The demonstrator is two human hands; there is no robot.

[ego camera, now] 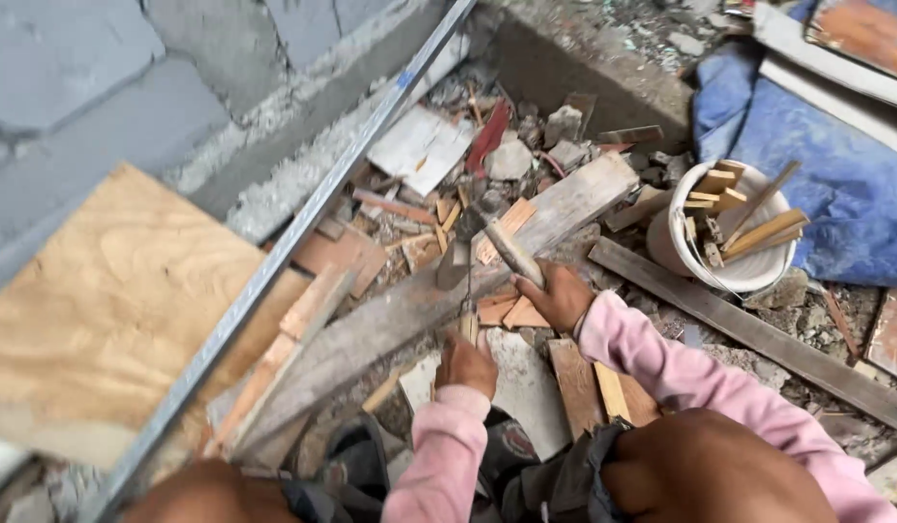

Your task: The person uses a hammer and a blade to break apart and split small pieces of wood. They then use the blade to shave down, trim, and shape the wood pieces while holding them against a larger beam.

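My right hand [562, 295], in a pink sleeve, grips the wooden handle of a hatchet-like tool [511, 254]. Its dark head [455, 263] hangs just above a long grey plank [390, 315] that runs diagonally across the rubble. My left hand [465, 366] is closed on a small thin piece of wood [468, 326], holding it upright against the plank's near edge, directly below the tool head. My knees and dark shorts fill the bottom of the view.
A white bucket [681, 254] holding several cut wood strips stands to the right, beside a blue tarp [836, 184]. Wood offcuts and broken concrete cover the ground. A plywood sheet [109, 310], a slanted metal rail [274, 266] and a concrete block wall [100, 87] lie left.
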